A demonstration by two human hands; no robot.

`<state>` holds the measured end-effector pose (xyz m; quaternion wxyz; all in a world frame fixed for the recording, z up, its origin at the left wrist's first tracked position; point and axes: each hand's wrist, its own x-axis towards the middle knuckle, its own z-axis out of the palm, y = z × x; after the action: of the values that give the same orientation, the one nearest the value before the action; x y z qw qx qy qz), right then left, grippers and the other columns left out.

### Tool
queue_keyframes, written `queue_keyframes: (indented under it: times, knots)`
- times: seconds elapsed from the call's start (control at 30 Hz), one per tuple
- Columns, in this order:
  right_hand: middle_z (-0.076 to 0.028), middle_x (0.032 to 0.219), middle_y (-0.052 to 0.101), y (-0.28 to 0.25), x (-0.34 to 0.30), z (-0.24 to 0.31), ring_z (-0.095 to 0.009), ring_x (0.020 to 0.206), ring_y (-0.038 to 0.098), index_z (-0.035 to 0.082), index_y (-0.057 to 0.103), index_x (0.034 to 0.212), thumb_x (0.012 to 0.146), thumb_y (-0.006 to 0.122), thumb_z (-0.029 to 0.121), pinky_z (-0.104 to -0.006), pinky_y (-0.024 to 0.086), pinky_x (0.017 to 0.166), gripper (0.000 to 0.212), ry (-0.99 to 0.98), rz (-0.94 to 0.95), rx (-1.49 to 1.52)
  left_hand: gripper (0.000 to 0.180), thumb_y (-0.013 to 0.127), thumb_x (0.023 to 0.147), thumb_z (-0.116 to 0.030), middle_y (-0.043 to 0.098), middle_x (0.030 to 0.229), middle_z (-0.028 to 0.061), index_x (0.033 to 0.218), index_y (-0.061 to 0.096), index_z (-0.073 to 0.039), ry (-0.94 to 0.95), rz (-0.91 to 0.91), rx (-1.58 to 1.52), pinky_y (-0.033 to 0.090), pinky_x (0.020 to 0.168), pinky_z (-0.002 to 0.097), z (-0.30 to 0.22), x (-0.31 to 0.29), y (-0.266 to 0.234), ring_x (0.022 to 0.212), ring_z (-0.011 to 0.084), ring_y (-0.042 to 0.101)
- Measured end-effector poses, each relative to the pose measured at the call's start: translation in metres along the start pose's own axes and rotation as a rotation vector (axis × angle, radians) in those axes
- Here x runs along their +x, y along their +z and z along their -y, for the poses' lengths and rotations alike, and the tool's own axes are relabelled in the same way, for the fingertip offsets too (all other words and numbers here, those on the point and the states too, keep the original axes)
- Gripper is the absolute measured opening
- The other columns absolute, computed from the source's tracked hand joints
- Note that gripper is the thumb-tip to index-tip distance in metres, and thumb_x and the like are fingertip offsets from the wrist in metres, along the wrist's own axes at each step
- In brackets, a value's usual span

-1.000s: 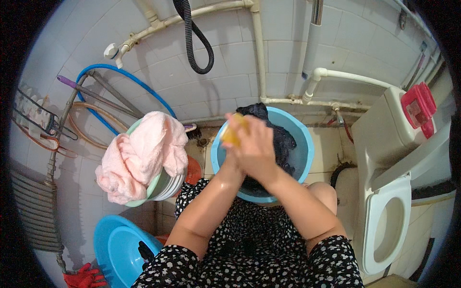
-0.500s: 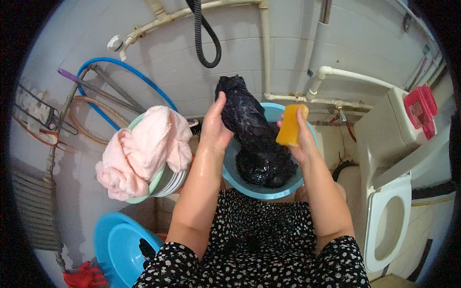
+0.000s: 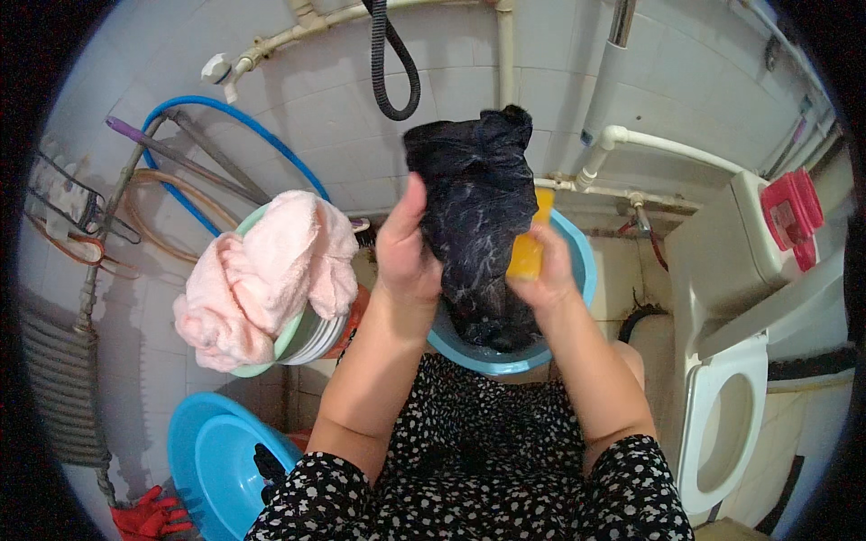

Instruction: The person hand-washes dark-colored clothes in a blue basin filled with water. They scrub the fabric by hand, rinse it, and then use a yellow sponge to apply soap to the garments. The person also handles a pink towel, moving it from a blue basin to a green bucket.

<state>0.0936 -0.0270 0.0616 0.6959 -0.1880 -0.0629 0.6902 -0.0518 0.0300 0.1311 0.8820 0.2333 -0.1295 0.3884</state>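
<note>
A wet black cloth (image 3: 474, 203) with whitish suds streaks hangs spread between my hands, its lower end down in a light-blue basin (image 3: 585, 257). My left hand (image 3: 406, 248) grips the cloth's left side, thumb pointing up and fingers hidden behind the fabric. In my right hand (image 3: 548, 275) is a yellow bar of soap (image 3: 525, 257), close against the cloth's right edge and partly covered by it. Whether the right fingers also pinch the cloth cannot be seen.
To the left, a pink towel (image 3: 262, 279) is heaped on a pale-green basin (image 3: 287, 338). Nearer stands a bright-blue basin (image 3: 203, 433) beside a red glove (image 3: 152, 516). A toilet (image 3: 722, 424) stands on the right. Pipes (image 3: 667, 149) and a black hose (image 3: 379, 72) line the far wall.
The black cloth has been lifted and spread wider, its top now farther right. My right hand has brought the soap leftward to the cloth, which now partly hides the bar.
</note>
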Motion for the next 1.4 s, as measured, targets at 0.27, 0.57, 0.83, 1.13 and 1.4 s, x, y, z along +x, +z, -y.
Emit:
queue_keyframes:
  times: [0.27,0.57,0.83,1.13,1.4]
  knots:
    - [-0.012,0.102,0.053,0.006,-0.006,0.064,-0.026,0.09,0.055,0.015,0.036,0.129,0.077,0.055,0.008,-0.0446,0.047,0.079,0.056,-0.357,0.181,-0.025,0.045,0.051,0.09,-0.023,0.05,0.123,0.0107,0.127,0.04,-0.002,0.02,-0.096,0.64,0.038,0.096,0.0359,-0.039,-0.013,-0.006,0.111,0.0221,0.049]
    - [-0.015,0.096,0.055,-0.017,-0.004,0.091,-0.027,0.09,0.055,0.003,0.043,0.11,0.075,0.058,0.007,-0.0458,0.044,0.082,0.038,-0.438,0.091,0.177,0.066,0.07,0.073,-0.026,0.055,0.113,0.015,0.125,0.039,0.0,-0.563,-0.091,1.696,0.039,0.092,0.0334,-0.003,-0.021,-0.073,0.105,0.0239,0.052]
    - [-0.014,0.097,0.053,0.009,-0.015,0.09,-0.025,0.091,0.054,0.008,0.042,0.123,0.074,0.058,0.007,-0.0437,0.044,0.081,0.052,-0.482,0.231,0.118,0.055,0.071,0.071,-0.028,0.058,0.112,0.0141,0.116,0.052,-0.004,-1.309,0.302,1.893,0.039,0.091,0.0335,0.015,-0.054,-0.137,0.104,0.0239,0.053]
    - [-0.013,0.092,0.053,0.0,-0.039,0.088,-0.024,0.084,0.052,0.012,0.036,0.129,0.073,0.057,0.009,-0.0391,0.045,0.077,0.06,-0.422,0.181,0.009,0.041,0.052,0.085,-0.018,0.05,0.122,0.0104,0.123,0.044,-0.003,-0.039,-0.555,0.483,0.033,0.099,0.0407,-0.013,-0.039,-0.132,0.114,0.0261,0.046]
    - [-0.011,0.102,0.055,-0.004,-0.037,0.049,-0.016,0.082,0.055,0.009,0.03,0.136,0.082,0.062,0.024,-0.0275,0.045,0.075,0.064,-0.116,-0.215,-0.92,0.048,0.038,0.089,-0.041,0.051,0.122,0.0125,0.119,0.05,-0.004,0.077,-0.44,-0.071,0.036,0.098,0.0462,-0.007,-0.012,-0.081,0.111,0.031,0.048]
